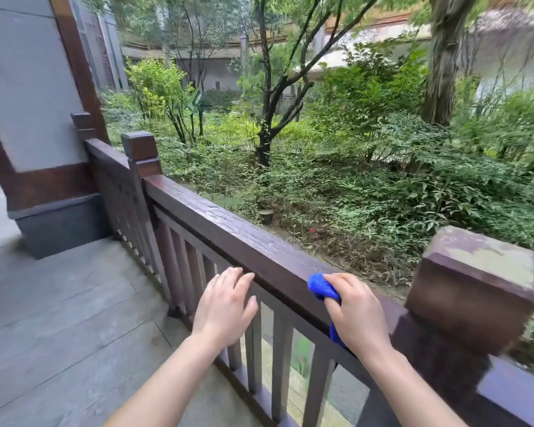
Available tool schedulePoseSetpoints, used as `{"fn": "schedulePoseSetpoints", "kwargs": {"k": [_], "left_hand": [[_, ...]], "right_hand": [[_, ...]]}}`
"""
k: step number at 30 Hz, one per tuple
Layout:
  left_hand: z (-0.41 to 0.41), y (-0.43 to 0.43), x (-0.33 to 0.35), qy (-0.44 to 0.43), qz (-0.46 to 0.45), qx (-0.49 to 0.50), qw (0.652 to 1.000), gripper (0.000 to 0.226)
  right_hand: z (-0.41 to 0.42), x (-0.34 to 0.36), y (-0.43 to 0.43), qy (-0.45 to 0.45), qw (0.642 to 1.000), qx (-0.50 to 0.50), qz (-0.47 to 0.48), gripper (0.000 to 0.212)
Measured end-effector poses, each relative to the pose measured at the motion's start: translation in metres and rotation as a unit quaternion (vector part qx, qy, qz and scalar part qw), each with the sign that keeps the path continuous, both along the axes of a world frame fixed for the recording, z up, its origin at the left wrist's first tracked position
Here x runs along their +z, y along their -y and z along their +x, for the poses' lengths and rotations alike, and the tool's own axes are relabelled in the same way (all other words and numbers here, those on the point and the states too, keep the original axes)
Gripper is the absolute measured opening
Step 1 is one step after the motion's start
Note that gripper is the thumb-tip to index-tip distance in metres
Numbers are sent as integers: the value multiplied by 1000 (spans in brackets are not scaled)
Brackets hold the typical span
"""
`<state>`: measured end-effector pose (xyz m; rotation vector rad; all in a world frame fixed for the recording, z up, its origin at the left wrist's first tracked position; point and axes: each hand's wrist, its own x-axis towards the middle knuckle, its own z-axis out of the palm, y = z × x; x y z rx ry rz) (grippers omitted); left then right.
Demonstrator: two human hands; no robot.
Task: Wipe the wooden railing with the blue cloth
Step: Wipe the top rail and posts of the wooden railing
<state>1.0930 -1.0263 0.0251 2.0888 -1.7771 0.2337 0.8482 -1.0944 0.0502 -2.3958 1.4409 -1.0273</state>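
— Where is the blue cloth (321,287)?
— The right hand (356,312) grips it, bunched, on top of the wooden railing (228,229), near the square post (472,291).
— And the left hand (224,306)?
— It holds nothing. Its fingers (230,276) are relaxed and spread at the rail's side. Behind the railing is a green garden (352,180), and below it a grey floor (59,303).

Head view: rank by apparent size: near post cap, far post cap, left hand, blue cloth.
Largest: near post cap.
Then left hand.
Last, far post cap and blue cloth look alike; cloth is partly hidden under the right hand, and the far cap is distant.
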Motion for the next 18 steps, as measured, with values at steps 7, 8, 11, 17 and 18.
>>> {"fn": "schedulePoseSetpoints", "kwargs": {"k": [7, 8, 11, 17, 18], "left_hand": [[47, 85, -10, 0, 23, -20, 1000, 49], [53, 96, -11, -2, 27, -22, 999, 49], [72, 130, -14, -5, 41, -38, 998, 48], [107, 203, -18, -10, 52, -81, 995, 33], [113, 215, -19, -14, 49, -91, 995, 32]], "right_hand": [[30, -28, 72, -64, 993, -103, 3, 40], [33, -32, 78, -93, 989, -111, 10, 40], [39, -37, 90, -159, 978, -136, 18, 36], [39, -36, 91, -141, 961, -228, 63, 39], [40, -42, 84, -149, 961, -227, 58, 42]]}}
